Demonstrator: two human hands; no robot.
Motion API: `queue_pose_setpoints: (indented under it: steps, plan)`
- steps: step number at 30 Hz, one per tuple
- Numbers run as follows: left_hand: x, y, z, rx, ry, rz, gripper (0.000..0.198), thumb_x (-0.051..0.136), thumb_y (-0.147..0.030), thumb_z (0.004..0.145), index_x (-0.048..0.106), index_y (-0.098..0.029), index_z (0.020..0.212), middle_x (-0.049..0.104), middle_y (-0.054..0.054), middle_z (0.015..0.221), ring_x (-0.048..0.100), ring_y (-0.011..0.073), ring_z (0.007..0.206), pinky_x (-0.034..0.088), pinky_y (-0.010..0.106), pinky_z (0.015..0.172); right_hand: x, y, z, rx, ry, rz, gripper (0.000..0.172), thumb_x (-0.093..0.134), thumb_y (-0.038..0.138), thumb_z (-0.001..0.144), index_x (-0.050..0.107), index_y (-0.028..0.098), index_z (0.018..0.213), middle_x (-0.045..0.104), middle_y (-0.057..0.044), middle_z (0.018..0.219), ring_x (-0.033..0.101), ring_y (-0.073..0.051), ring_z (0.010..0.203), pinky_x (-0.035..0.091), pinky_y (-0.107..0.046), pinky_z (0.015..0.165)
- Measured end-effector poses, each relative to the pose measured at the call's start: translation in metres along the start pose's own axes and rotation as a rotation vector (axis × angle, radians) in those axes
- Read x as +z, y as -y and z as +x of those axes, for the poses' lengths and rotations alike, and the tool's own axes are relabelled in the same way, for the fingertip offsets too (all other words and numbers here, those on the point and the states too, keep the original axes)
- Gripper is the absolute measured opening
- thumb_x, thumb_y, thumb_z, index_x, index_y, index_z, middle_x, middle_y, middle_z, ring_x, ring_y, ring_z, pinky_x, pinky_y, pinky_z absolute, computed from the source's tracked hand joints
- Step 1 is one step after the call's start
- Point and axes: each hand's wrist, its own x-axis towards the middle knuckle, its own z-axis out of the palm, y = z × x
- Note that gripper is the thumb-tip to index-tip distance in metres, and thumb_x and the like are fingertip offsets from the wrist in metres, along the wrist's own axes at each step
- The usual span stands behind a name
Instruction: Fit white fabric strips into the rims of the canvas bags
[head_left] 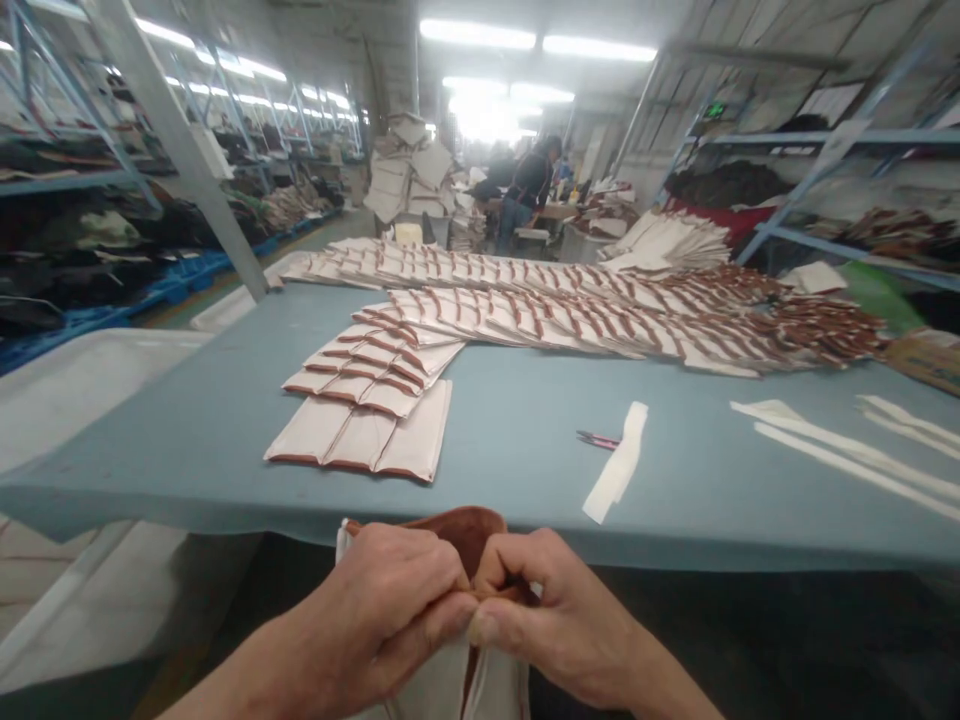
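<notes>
Just in front of the table's near edge, my left hand (397, 590) and my right hand (551, 610) meet, thumbs close together. Both pinch the edge of a cream fabric piece with brown lining (469, 530). Its brown inside curves up behind my fingers, and cream panels hang below them; my hands cover much of the rest. On the table beyond lies an overlapping stack of cream sewn pieces with brown edging (360, 430). To the right, a white fabric strip (622, 460) partly covers a small pinkish pointed tool (592, 439).
Long overlapping rows of cream and brown pieces (525, 315) span the back of the blue-grey table (517, 430). More pale strips (840, 450) lie at right. A metal post (187, 150) rises at left beside a white bin (90, 380). A person (529, 190) stands far back.
</notes>
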Motion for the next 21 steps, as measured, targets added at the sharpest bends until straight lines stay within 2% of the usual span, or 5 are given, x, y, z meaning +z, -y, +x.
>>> queue_pose_setpoints:
  steps: [2,5,11,18,21]
  plan:
    - [-0.005,-0.004,0.003,-0.073,0.048,-0.116,0.054,0.025,-0.044,0.114,0.054,-0.019,0.075,0.061,-0.002,0.069,0.055,0.0119,0.062,0.037,0.026,0.06,0.002,0.001,0.002,-0.03,0.025,0.082,0.047,0.075,0.049,0.087,0.045,0.02,0.065,0.038,0.009,0.06,0.029,-0.007,0.055,0.024,-0.022,0.049]
    - [-0.015,-0.01,0.006,-0.142,0.135,-0.272,0.055,0.029,-0.052,0.112,0.053,-0.02,0.074,0.06,-0.004,0.067,0.054,0.0113,0.062,0.039,0.023,0.06,0.004,0.002,-0.001,-0.112,0.042,0.052,0.042,0.072,0.043,0.09,0.046,0.02,0.066,0.041,0.007,0.061,0.033,-0.007,0.055,0.027,-0.021,0.05]
    - [-0.026,-0.006,0.004,-0.146,0.262,-0.282,0.026,0.045,-0.029,0.107,0.059,-0.02,0.088,0.067,-0.001,0.084,0.06,0.0137,0.075,0.042,0.023,0.07,0.001,-0.001,-0.006,-0.274,-0.039,-0.305,0.026,0.058,0.023,0.091,0.045,0.021,0.069,0.044,0.006,0.062,0.039,-0.01,0.057,0.03,-0.024,0.056]
    - [-0.02,0.01,0.003,-0.172,0.28,-0.319,0.022,0.049,-0.026,0.104,0.064,-0.018,0.089,0.066,-0.001,0.08,0.059,0.0128,0.071,0.038,0.023,0.068,-0.005,-0.002,0.002,-0.19,0.054,-0.393,0.02,0.054,0.023,0.099,0.058,0.02,0.081,0.059,0.003,0.073,0.05,-0.012,0.065,0.037,-0.024,0.064]
    - [-0.025,0.016,0.011,-0.221,0.3,-0.384,0.03,0.051,-0.031,0.103,0.056,-0.018,0.076,0.053,-0.005,0.067,0.048,0.011,0.06,0.032,0.023,0.059,-0.016,0.006,0.006,-0.194,0.079,-0.436,0.018,0.053,0.023,0.102,0.061,0.02,0.086,0.061,0.002,0.078,0.052,-0.012,0.069,0.039,-0.024,0.068]
